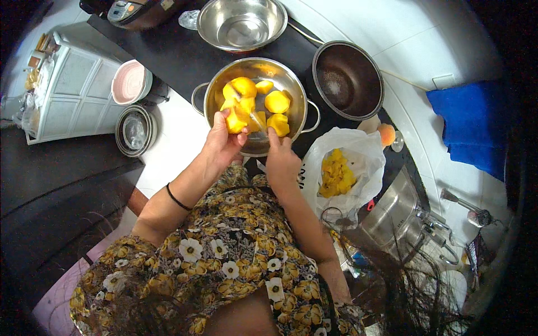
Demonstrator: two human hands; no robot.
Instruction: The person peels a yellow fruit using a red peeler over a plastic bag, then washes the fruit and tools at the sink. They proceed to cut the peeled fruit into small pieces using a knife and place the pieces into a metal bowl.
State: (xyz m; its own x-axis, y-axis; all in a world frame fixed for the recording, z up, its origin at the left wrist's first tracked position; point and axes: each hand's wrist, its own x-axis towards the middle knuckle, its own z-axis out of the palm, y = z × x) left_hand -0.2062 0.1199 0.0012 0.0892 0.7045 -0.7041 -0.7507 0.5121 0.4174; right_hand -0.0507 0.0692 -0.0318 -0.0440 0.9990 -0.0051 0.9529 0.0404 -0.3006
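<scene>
My left hand (220, 140) grips a piece of peeled yellow fruit (236, 121), probably peach, over the near side of a two-handled stainless steel pot (297, 92). Close by on the right, my right hand (283, 166) is closed around a knife, its handle hidden by the fingers. The blurred knife blade (257, 120) points up and left towards the held fruit. Several peeled fruits (277, 102) and smaller cut pieces (264, 87) lie in the pot. Some fruit behind my left hand overlaps the held piece, so its exact outline is unclear.
A steel basin (243, 25) and a dark inner cooking pot (346, 80) stand behind. To the right, a white plastic bag (370, 161) holds yellow peelings (336, 174). Beyond it are a whole peach (386, 135) and a steel sink (391, 210). A rice cooker (134, 12) sits at far left.
</scene>
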